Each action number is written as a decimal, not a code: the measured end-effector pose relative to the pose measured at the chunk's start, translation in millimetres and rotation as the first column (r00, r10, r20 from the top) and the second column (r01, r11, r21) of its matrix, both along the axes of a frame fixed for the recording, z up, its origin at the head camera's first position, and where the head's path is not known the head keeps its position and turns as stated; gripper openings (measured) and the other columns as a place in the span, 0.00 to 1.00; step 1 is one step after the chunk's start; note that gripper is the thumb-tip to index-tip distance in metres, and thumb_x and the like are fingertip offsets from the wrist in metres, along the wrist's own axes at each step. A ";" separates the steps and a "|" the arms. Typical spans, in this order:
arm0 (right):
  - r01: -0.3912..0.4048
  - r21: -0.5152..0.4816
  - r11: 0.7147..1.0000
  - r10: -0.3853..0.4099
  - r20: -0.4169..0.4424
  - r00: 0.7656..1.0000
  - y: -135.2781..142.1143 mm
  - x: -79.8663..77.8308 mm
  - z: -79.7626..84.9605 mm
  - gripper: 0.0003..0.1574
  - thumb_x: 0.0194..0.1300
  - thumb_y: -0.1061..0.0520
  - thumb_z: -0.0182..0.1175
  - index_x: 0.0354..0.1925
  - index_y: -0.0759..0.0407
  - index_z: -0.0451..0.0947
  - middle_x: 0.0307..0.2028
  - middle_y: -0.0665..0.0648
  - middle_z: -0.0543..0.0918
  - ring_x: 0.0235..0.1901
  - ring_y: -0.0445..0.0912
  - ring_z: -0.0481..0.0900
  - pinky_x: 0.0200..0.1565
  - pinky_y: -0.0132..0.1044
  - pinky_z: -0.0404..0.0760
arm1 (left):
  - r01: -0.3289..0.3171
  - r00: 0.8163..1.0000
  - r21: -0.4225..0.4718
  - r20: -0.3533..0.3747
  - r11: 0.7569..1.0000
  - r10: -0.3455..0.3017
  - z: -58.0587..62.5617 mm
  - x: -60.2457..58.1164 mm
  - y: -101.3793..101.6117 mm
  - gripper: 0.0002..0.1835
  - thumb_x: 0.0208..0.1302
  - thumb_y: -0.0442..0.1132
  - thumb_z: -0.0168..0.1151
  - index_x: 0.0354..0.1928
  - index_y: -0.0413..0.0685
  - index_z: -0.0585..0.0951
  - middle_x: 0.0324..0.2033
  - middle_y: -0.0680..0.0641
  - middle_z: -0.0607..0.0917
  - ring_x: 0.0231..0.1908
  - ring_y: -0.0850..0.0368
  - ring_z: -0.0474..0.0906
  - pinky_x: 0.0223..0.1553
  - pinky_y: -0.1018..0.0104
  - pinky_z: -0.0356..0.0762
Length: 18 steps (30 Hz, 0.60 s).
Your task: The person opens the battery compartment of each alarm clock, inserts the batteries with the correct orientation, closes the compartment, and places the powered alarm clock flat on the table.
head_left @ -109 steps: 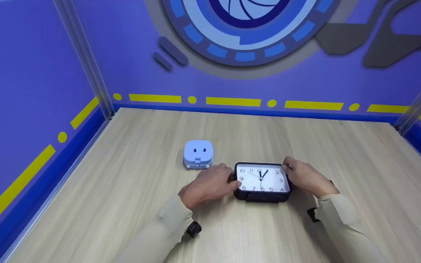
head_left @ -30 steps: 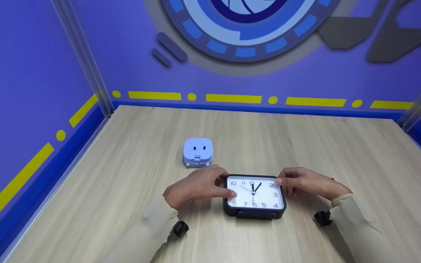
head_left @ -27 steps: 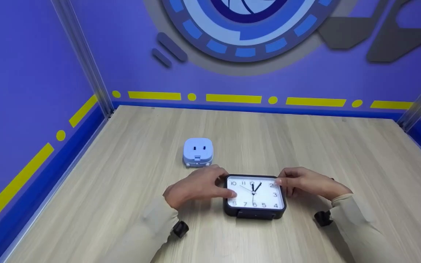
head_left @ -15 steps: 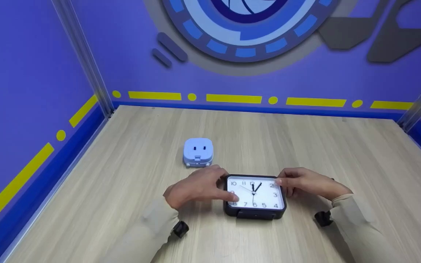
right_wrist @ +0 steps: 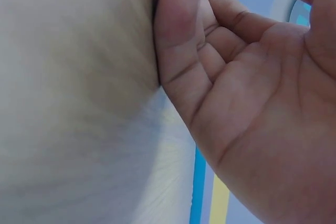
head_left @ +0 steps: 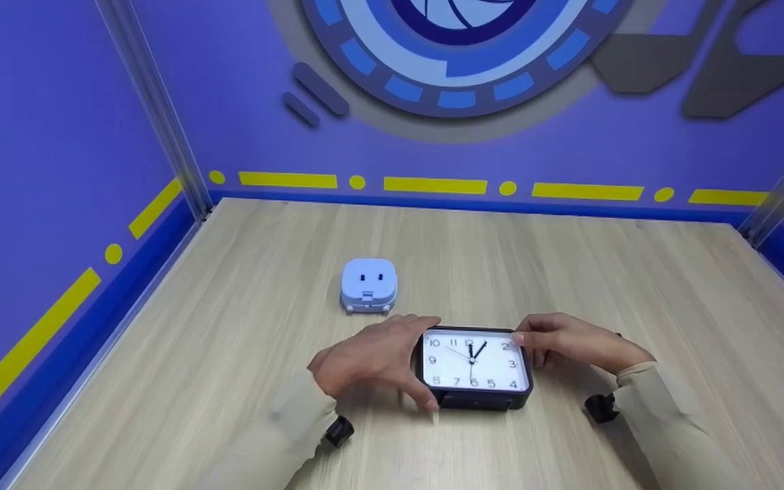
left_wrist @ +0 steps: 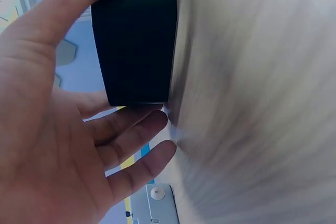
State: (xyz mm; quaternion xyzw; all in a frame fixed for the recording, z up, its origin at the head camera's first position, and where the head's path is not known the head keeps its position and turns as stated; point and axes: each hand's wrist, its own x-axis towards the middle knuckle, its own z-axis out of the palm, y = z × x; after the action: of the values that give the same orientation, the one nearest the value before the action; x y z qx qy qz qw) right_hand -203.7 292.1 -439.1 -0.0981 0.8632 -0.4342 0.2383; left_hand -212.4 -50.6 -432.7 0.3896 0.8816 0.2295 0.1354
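A black-framed rectangular clock (head_left: 477, 361) with a white numbered dial lies face up on the wooden table. At its left end my left hand (head_left: 382, 357) spans the frame, thumb at the near corner and fingers at the far edge. The left wrist view shows the clock's dark side (left_wrist: 137, 40) between that thumb and the fingers, apart from the palm. My right hand (head_left: 569, 340) pinches the far right corner, its thumb on the dial's edge near the 2. Its other fingers curl at the frame's side; in the right wrist view the fingers (right_wrist: 181, 30) lie low against the tabletop.
A small light-blue box (head_left: 369, 282) with two black dots and little white feet stands beyond my left hand. Blue-purple panels (head_left: 399, 150) with yellow marks wall the table (head_left: 603, 272) at the back and sides.
The clock has come nearer and slightly left since the earliest frame. My left thumb has just moved off the dial to the near frame edge, and the left fingers have spread; the right hand stays.
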 end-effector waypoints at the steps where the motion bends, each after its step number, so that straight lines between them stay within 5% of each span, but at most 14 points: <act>1: -0.003 -0.003 1.000 0.003 -0.001 1.000 0.3 0.1 0.5 0.23 0.78 0.43 0.62 0.51 0.61 0.81 0.34 0.56 0.82 0.37 0.50 0.79 0.40 0.41 0.79 | 0.005 1.000 0.007 -0.008 1.000 -0.005 0.1 -0.6 -0.5 0.58 0.38 0.63 0.89 0.72 0.48 0.73 0.58 0.54 0.81 0.58 0.56 0.74 0.60 0.58 0.74; 7: -0.021 0.021 1.000 0.021 -0.002 1.000 -1.9 3.0 6.6 0.21 0.80 0.44 0.61 0.43 0.63 0.82 0.33 0.57 0.85 0.34 0.50 0.82 0.39 0.42 0.83 | -0.014 1.000 0.025 -0.019 1.000 0.015 0.7 -3.4 -3.3 0.47 0.37 0.61 0.90 0.60 0.52 0.80 0.45 0.58 0.81 0.47 0.60 0.74 0.50 0.62 0.75; 13: -0.099 0.021 0.995 0.099 0.010 0.995 -7.3 7.2 12.4 0.21 0.80 0.47 0.60 0.42 0.65 0.83 0.32 0.58 0.87 0.31 0.51 0.86 0.37 0.45 0.85 | -0.038 0.999 0.048 -0.016 0.998 0.039 -1.5 -4.2 -4.1 0.47 0.40 0.59 0.89 0.63 0.48 0.79 0.47 0.56 0.81 0.47 0.59 0.75 0.53 0.62 0.75; 18: -0.116 -0.053 0.992 0.118 0.034 0.992 0.0 6.3 12.1 0.21 0.81 0.49 0.59 0.46 0.69 0.82 0.34 0.60 0.87 0.34 0.52 0.87 0.38 0.42 0.86 | -0.111 0.990 0.164 0.100 0.980 0.096 3.3 -5.5 -3.8 0.55 0.43 0.63 0.87 0.72 0.51 0.74 0.52 0.56 0.81 0.51 0.57 0.79 0.54 0.61 0.77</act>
State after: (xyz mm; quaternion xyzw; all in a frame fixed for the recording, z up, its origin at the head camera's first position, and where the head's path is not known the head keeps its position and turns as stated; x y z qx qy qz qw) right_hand -197.4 292.1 -427.0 -0.1465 0.8399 -0.4432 0.2768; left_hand -217.9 -54.4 -429.4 0.3423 0.8710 0.3277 0.1299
